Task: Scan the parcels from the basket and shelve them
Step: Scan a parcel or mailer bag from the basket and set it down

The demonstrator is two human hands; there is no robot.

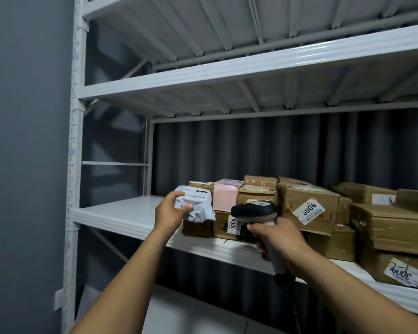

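Observation:
My left hand [170,210] grips a small crumpled white poly-bag parcel [198,208] with a printed label on top, held at the left end of the row of boxes on the white shelf [121,213]. It sits on or just above a low brown box [197,229]; I cannot tell if it rests there. My right hand [279,239] holds a black and grey barcode scanner [255,210] by its handle, its head in front of the box labelled 1006 [225,226], close to the right of the parcel. The basket is out of view.
Several cardboard boxes [309,208] fill the shelf from the middle to the right, some stacked, with number stickers; a pink box [225,197] stands among them. The shelf's left part is bare. Two higher shelves [203,75] hang above. A grey wall [27,141] is left of the shelf post.

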